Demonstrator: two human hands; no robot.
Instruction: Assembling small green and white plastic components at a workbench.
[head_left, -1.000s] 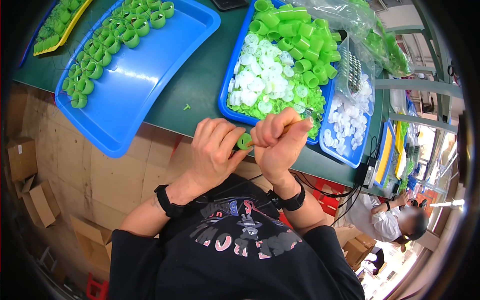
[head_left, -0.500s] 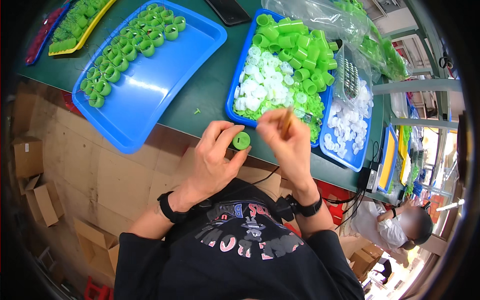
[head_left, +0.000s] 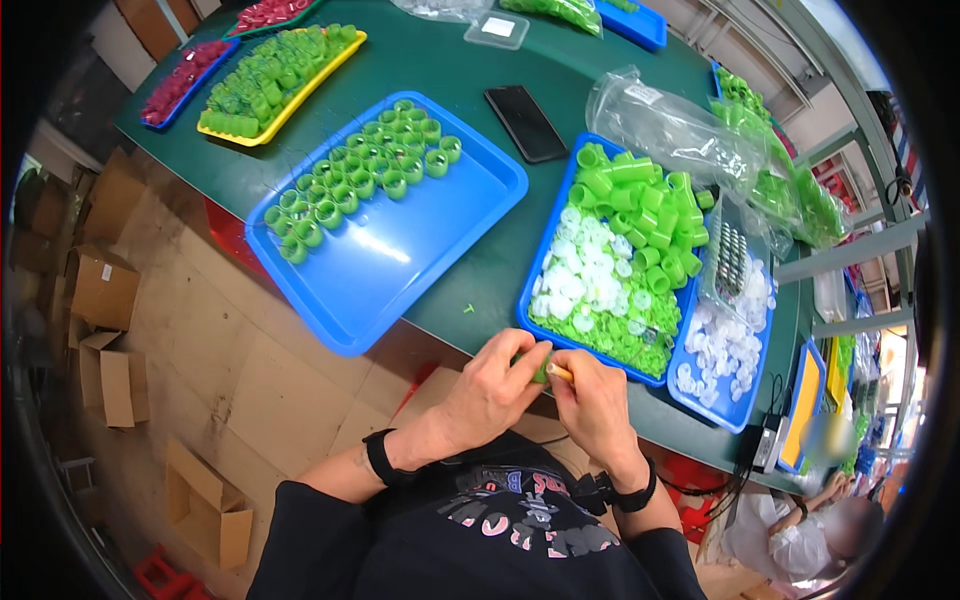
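My left hand (head_left: 490, 392) is closed around a small green plastic cap (head_left: 542, 371), mostly hidden by my fingers. Pressed close beside it, my right hand (head_left: 598, 402) grips a thin wooden stick (head_left: 560, 372), whose pale end points toward the cap. Whether the stick touches the cap I cannot tell. Both hands are at the table's near edge, just below a blue tray (head_left: 522, 300) of loose parts: green cups (head_left: 640, 205), translucent white discs (head_left: 572, 272) and small green pieces (head_left: 622, 345).
Left of it, another blue tray (head_left: 420, 270) holds rows of green cups with thin wires. Farther left are a yellow tray (head_left: 262, 138) and a red-filled tray (head_left: 190, 82). A black phone (head_left: 525, 122), plastic bags (head_left: 660, 115) and a tray of white discs (head_left: 715, 350) lie around. A person (head_left: 800, 535) is at right.
My right hand, with the stick, has come down from beside the parts tray to meet my left hand. The cap's slotted face no longer shows. The whole view has shifted.
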